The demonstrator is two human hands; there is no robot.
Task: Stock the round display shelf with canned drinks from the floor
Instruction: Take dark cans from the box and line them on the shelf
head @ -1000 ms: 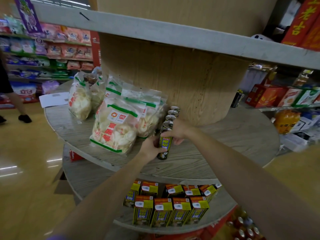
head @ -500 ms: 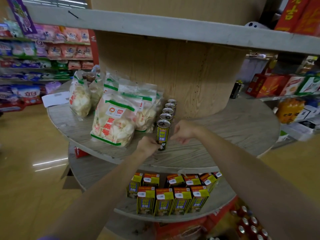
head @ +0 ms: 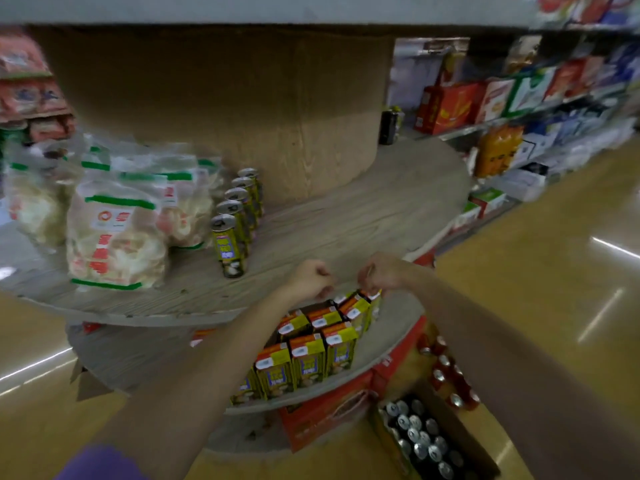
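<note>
Both your grips, left hand (head: 309,279) and right hand (head: 378,274), are curled closed and, as far as the blur shows, empty. Up-left of them five cans (head: 238,216) stand in a row on the shelf (head: 353,230). Below your right grip a box (head: 437,441) of cans waits, so most stocking remains.

Motion blur smears the snack bags (head: 114,233) left of the row of cans (head: 235,216), leaving their print unreadable. The cans' labels blur too. The box of cans (head: 429,441) on the floor is cut by the bottom edge.
</note>
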